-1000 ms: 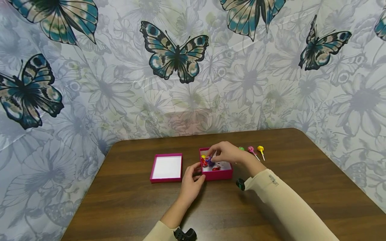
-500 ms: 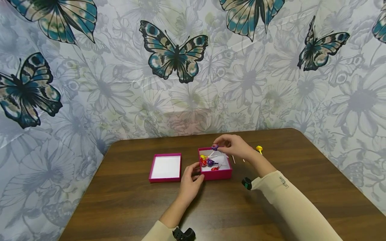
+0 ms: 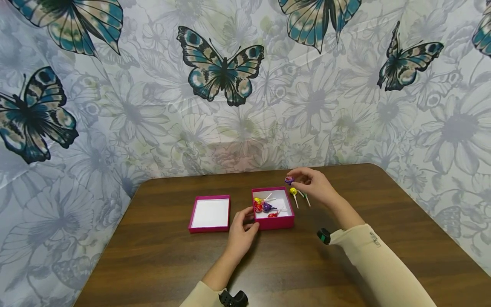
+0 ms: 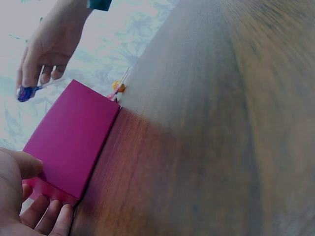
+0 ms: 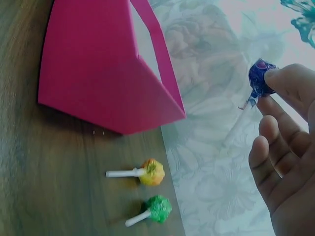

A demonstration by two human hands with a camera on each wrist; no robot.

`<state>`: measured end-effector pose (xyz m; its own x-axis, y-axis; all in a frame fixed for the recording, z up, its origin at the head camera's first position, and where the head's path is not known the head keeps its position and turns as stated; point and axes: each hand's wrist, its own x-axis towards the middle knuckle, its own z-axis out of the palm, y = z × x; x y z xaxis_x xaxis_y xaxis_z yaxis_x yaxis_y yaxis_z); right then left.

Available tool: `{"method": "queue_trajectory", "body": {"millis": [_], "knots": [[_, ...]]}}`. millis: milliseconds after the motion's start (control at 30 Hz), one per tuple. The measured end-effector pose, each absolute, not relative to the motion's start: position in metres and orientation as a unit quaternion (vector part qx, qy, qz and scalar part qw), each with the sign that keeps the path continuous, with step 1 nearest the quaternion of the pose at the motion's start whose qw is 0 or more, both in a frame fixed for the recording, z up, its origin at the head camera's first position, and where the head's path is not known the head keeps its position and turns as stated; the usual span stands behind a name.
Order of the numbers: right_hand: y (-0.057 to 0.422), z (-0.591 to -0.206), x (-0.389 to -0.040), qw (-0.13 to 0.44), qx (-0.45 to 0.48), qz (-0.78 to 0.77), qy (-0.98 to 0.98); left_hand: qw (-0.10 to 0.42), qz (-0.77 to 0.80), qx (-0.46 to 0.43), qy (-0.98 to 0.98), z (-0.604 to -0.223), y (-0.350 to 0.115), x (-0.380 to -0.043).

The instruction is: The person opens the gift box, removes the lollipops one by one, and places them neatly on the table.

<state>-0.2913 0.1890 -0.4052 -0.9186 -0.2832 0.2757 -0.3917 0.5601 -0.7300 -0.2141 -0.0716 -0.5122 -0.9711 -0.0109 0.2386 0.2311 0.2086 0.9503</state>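
My right hand [image 3: 316, 185] pinches a purple-wrapped lollipop [image 3: 289, 180] by its head, between thumb and index finger. It is raised past the back right corner of the pink box [image 3: 276, 223]; in the right wrist view the white stick of the purple lollipop [image 5: 261, 77] points down and away from the fingers. My left hand [image 3: 242, 236] holds the box at its front left corner, thumb on the front wall and fingers along the left side. Inside the open box lie several lollipops, among them a purple one [image 3: 267, 207] and a red one [image 3: 272, 215].
Right of the box, a yellow lollipop [image 5: 152, 172] and a green lollipop [image 5: 160, 208] lie side by side on the wooden table [image 3: 165, 260]. The box's lid [image 3: 210, 213], white inside with a pink rim, rests to the left. A butterfly-patterned wall covering [image 3: 153, 128] stands behind the table.
My right hand has lifted the purple lollipop out of the box and carried it up and right, beyond the back right corner. My left hand has stayed at the box.
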Motion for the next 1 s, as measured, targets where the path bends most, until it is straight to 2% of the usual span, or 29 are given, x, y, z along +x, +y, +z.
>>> {"method": "queue_trajectory", "body": {"millis": [300,633,1000], "knots": [[0.215,-0.418,-0.290,0.081,0.144,0.442,-0.881,0.101,-0.623,-0.073,-0.772,-0.516,-0.073,-0.216],[0.244,-0.425,-0.288,0.132,0.117,0.427,-0.887,0.095,-0.623,-0.075,-0.773,-0.516,-0.073,-0.217],[0.279,-0.440,-0.290,0.164,0.066,0.391,-0.903,0.097,-0.622,-0.077,-0.773,-0.515,-0.073,-0.216]]}}
